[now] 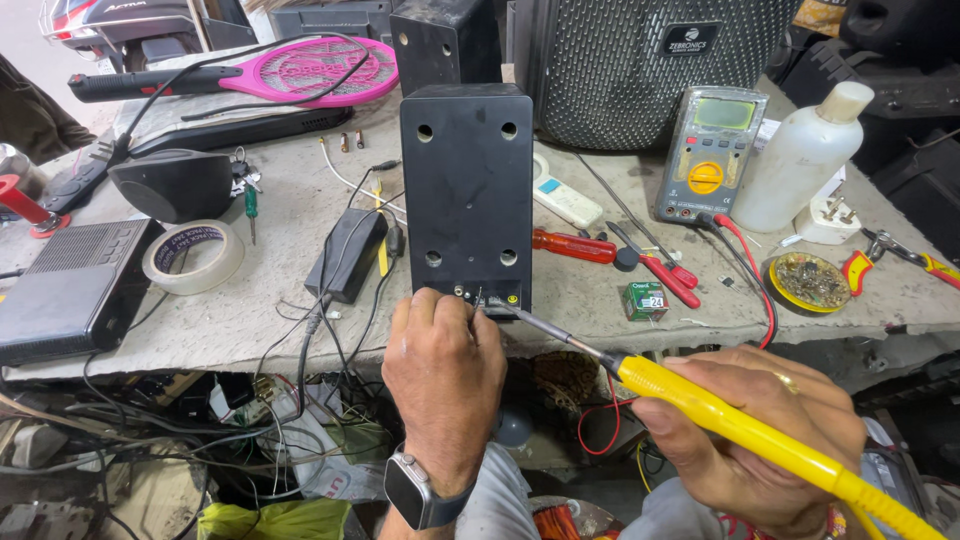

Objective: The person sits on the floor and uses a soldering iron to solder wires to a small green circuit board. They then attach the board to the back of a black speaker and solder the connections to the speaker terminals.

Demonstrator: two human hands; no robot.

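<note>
A black speaker box (467,190) lies on its face on the grey workbench (240,320), its back panel up and its connector end toward me. My left hand (443,375), with a smartwatch on the wrist, pinches something thin at the small sockets on the box's near edge. My right hand (755,435) grips a yellow-handled soldering iron (720,412). Its metal tip reaches left and touches the same spot on the near edge of the box, right beside my left fingers.
A grey and yellow multimeter (708,150) with red and black leads, a white bottle (800,158), red pliers (655,262), a flux tin (808,282), a tape roll (193,256), a black adapter (347,252), a black radio (70,290) and a pink swatter (300,72) crowd the bench. Tangled wires hang below.
</note>
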